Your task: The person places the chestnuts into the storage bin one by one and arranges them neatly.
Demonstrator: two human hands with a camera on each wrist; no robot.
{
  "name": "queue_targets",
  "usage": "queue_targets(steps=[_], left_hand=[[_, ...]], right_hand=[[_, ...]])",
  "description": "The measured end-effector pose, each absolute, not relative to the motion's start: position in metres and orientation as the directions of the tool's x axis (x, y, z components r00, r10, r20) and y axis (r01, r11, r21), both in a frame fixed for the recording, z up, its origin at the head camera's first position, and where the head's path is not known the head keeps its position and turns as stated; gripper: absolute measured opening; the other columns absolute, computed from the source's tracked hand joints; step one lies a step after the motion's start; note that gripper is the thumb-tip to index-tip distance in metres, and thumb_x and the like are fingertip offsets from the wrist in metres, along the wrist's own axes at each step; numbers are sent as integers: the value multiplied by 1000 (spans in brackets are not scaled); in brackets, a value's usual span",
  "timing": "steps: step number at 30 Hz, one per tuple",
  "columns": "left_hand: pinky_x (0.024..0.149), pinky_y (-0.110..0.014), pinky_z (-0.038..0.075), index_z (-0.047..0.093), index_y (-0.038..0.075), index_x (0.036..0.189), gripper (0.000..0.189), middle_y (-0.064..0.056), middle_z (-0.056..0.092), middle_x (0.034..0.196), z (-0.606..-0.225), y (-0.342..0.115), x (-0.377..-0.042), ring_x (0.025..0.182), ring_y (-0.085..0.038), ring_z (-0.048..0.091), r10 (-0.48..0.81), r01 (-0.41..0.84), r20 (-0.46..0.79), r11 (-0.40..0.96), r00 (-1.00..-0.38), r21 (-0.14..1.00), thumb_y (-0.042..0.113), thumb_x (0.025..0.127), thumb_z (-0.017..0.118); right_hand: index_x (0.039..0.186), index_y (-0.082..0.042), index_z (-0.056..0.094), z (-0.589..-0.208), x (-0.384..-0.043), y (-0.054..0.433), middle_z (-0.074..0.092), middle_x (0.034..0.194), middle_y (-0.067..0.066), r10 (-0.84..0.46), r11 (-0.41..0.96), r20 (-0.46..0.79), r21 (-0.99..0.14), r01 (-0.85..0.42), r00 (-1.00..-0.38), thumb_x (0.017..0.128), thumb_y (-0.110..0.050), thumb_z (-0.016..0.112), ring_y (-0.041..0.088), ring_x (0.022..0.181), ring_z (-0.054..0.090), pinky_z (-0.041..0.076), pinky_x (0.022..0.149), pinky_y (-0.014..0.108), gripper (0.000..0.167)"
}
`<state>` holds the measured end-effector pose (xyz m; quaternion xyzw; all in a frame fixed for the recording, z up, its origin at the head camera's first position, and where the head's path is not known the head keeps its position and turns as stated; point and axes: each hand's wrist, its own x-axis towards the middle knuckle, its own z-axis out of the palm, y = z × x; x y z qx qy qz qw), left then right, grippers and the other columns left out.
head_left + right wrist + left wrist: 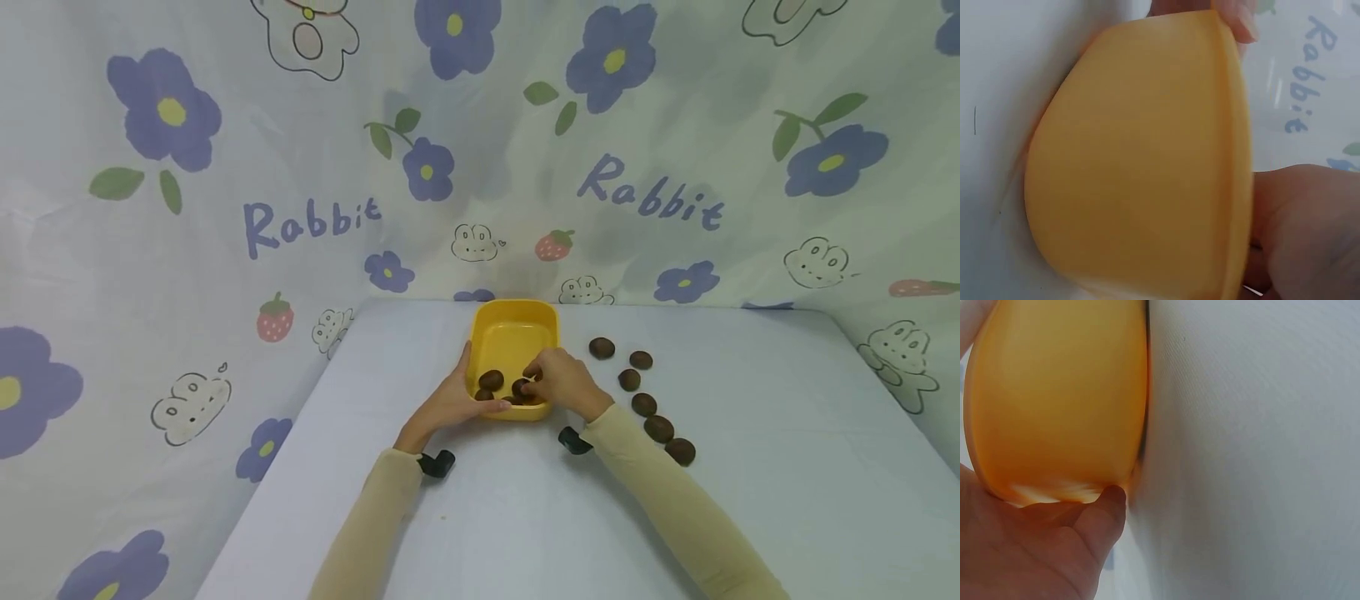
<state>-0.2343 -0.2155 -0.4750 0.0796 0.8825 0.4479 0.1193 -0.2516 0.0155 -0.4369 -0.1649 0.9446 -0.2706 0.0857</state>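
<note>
A yellow plastic box (517, 310) with rounded corners stands on the white table, several brown chestnuts (491, 380) lying at its near end. My left hand (450, 398) grips the box at its near left corner, thumb along the near rim and fingers up the left side. The left wrist view has that hand against the box wall (1060, 400). Over the right rim reaches my right hand (564, 381), its fingertips pinching a chestnut (520, 387) inside the box. In the right wrist view the box's wall (1135, 156) hides those fingertips.
To the right of the box, several more chestnuts (644, 405) lie in a loose curved line, close to the right forearm. A white cloth (480, 175) with flowers and rabbits hangs behind the table. Dark camera mounts (575, 440) sit under both wrists.
</note>
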Motion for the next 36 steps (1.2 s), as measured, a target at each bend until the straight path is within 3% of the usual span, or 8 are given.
queue_targets(steps=[6, 12, 21, 24, 28, 30, 32, 36], left_hand=[[129, -59, 21, -12, 33, 165, 139, -5, 6, 177, -475, -216, -234, 161, -32, 21, 264, 46, -130, 572, -956, 819, 60, 73, 88], [130, -59, 20, -11, 29, 166, 142, -5, 5, 177, -475, -216, -236, 162, -31, 18, 266, 57, -117, 569, -957, 821, 62, 71, 89], [130, -57, 19, -11, 30, 166, 143, -6, 4, 177, -475, -216, -236, 162, -31, 17, 260, 40, -137, 575, -956, 817, 63, 70, 89], [130, -58, 19, -12, 30, 166, 143, -5, 4, 177, -476, -216, -236, 162, -31, 17, 258, 33, -145, 580, -955, 814, 62, 70, 89], [130, -58, 19, -11, 31, 166, 141, -5, 4, 177, -476, -215, -235, 162, -31, 17, 247, 21, -152, 582, -957, 813, 57, 72, 90], [130, -58, 19, -12, 31, 166, 139, -6, 4, 177, -476, -215, -236, 162, -31, 17, 248, 26, -147, 581, -957, 814, 56, 74, 89], [130, -58, 19, -12, 32, 166, 139, -5, 4, 177, -476, -214, -236, 162, -31, 16, 255, 33, -143, 580, -956, 814, 57, 74, 89], [130, -58, 20, -13, 32, 166, 139, -5, 4, 177, -477, -214, -237, 162, -30, 17, 258, 40, -137, 578, -956, 815, 57, 74, 89]], right_hand=[[121, -9, 78, -423, -243, 41, 76, 117, 11, -338, 731, 48, -616, -294, -940, 92, -24, 80, 29, 108, 69, 62, 91, 43, 32], [117, -2, 77, -406, -242, 88, 78, 114, 18, -240, 626, 237, -704, -337, -941, 95, -20, 77, 32, 101, 73, 63, 86, 47, 28], [118, 1, 75, -412, -253, 156, 76, 115, 23, -79, 612, 348, -723, -321, -934, 95, -16, 75, 39, 106, 72, 58, 92, 56, 28], [119, 2, 75, -419, -257, 175, 76, 115, 24, -31, 620, 354, -727, -296, -935, 95, -16, 76, 42, 106, 71, 56, 90, 48, 30], [121, 1, 74, -428, -262, 193, 76, 117, 23, 19, 629, 322, -740, -239, -946, 95, -20, 76, 42, 107, 71, 49, 83, 21, 34], [122, 1, 74, -432, -264, 200, 76, 118, 23, 42, 630, 309, -746, -215, -950, 95, -21, 76, 41, 107, 71, 46, 78, 13, 35], [122, 1, 74, -436, -266, 206, 75, 119, 23, 61, 633, 288, -751, -186, -956, 95, -22, 76, 41, 108, 71, 45, 77, 13, 36], [125, 3, 71, -444, -270, 216, 73, 123, 25, 68, 633, 220, -763, -128, -973, 96, -24, 75, 43, 112, 68, 48, 86, 28, 40]])
